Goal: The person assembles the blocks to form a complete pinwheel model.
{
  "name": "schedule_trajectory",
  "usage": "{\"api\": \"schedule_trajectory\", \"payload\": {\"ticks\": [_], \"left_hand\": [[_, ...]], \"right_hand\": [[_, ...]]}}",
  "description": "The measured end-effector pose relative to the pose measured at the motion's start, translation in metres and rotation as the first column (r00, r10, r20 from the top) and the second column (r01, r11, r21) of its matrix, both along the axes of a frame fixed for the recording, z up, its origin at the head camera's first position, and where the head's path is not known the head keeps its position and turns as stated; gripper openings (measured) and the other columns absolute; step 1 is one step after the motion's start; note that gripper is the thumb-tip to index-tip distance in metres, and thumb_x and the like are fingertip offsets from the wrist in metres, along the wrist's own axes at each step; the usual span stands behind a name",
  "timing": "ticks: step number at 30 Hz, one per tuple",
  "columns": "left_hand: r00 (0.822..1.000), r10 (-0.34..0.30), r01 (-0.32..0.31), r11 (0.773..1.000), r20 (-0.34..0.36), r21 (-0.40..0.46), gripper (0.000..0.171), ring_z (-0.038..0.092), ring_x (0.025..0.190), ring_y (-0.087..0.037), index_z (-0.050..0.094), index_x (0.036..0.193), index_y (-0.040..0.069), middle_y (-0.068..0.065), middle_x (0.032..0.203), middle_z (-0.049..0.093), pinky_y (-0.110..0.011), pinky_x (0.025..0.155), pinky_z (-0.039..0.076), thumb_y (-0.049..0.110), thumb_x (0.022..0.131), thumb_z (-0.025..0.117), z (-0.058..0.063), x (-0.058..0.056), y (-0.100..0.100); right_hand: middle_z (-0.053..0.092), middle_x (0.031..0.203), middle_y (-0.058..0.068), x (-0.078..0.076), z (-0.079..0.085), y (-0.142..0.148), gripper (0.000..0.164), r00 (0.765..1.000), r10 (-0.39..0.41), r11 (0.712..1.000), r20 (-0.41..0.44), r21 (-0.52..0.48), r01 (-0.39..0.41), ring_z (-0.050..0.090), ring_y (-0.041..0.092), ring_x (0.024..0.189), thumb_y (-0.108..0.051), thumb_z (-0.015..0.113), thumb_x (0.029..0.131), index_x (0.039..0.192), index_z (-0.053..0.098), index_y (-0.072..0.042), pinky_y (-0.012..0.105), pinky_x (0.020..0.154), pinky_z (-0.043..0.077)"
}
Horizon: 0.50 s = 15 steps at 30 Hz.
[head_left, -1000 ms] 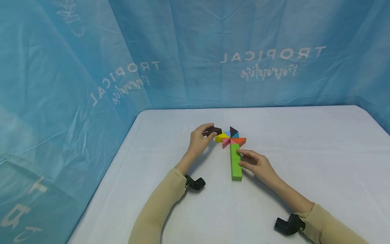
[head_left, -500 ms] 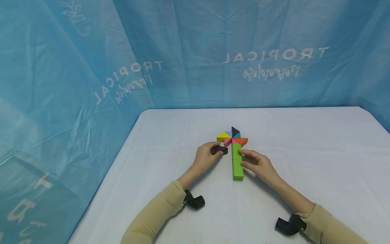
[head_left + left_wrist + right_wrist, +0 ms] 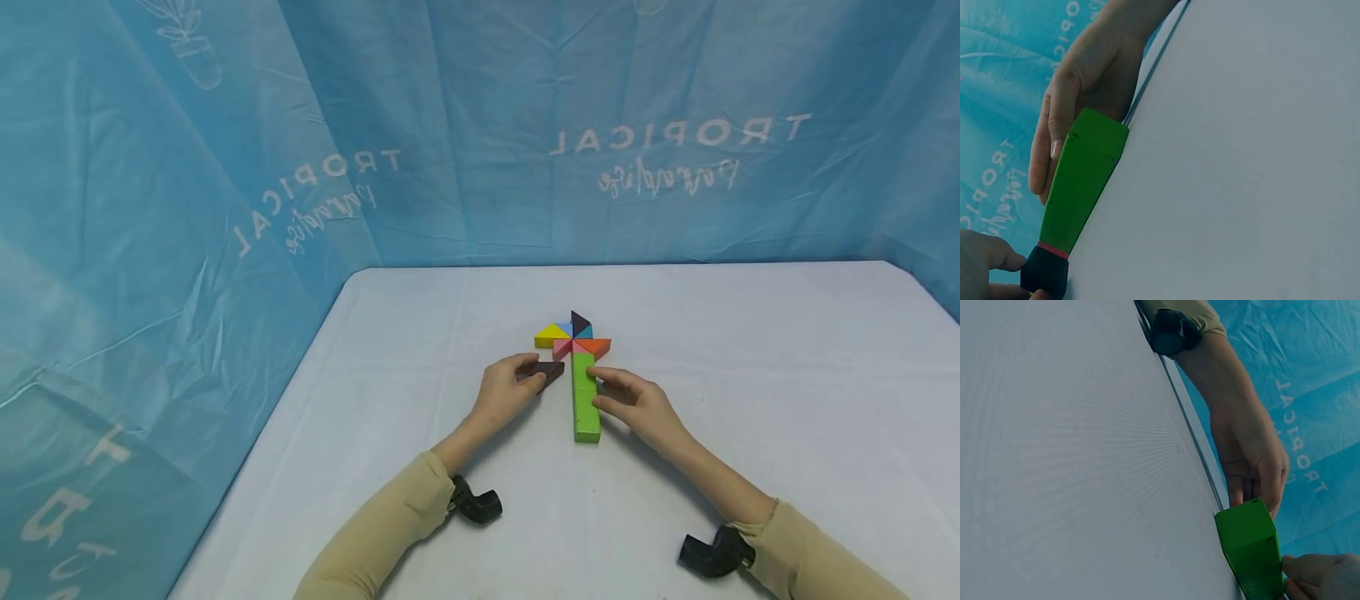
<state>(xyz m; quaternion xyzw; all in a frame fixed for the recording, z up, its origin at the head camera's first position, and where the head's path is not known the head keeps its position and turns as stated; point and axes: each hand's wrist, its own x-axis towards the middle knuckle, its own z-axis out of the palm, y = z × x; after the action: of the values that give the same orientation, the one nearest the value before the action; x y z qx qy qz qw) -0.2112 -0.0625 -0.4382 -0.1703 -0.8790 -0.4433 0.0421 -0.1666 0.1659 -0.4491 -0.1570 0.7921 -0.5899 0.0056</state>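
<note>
In the head view my left hand pinches a dark brown triangular block between thumb and fingers, just left of the green blocks. The left wrist view has the dark block between the left fingertips, overlapping the green column's far end. My right hand lies at the column's right side, index fingertip and thumb touching the green and nothing curled round it. Beyond the column's far end sits a pinwheel of triangular blocks: yellow, blue, teal, dark, orange and pink.
A white-covered table spreads under everything. Blue printed curtains hang behind it and at the left. Each wrist carries a black camera mount, the left and the right both close over the table.
My left hand has brought the dark block from beside the yellow one toward me, to the left of the green column, and turned it slightly. The right hand has stayed at the green blocks.
</note>
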Motion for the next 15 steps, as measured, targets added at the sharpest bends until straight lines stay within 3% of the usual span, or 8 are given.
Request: {"api": "schedule_trajectory", "payload": {"ticks": [8, 15], "left_hand": [[1.0, 0.011, -0.012, 0.999, -0.006, -0.041, 0.036, 0.063, 0.1, -0.019, 0.063, 0.119, -0.002, -0.012, 0.111, 0.066, -0.029, 0.088, 0.049, 0.018, 0.088, 0.065, 0.0, -0.003, 0.011], [1.0, 0.018, -0.018, 0.999, -0.003, -0.049, 0.039, 0.062, 0.099, -0.02, 0.062, 0.12, -0.001, -0.012, 0.109, 0.066, -0.033, 0.088, 0.049, 0.022, 0.088, 0.066, 0.001, -0.004, 0.018]], "right_hand": [[0.052, 0.132, 0.018, -0.001, -0.002, -0.001, 0.043, 1.0, -0.011, 1.0, -0.01, 0.017, 0.011, 0.047, 0.035, 0.123, -0.002, 0.064, 0.089, 0.13, 0.053, 0.003, 0.04, 0.099, 0.04], [0.053, 0.133, 0.013, 0.0, 0.0, 0.0, 0.044, 1.0, 0.001, 1.0, -0.008, -0.006, -0.001, 0.048, 0.03, 0.123, -0.01, 0.067, 0.088, 0.131, 0.055, -0.003, 0.035, 0.099, 0.041]]}}
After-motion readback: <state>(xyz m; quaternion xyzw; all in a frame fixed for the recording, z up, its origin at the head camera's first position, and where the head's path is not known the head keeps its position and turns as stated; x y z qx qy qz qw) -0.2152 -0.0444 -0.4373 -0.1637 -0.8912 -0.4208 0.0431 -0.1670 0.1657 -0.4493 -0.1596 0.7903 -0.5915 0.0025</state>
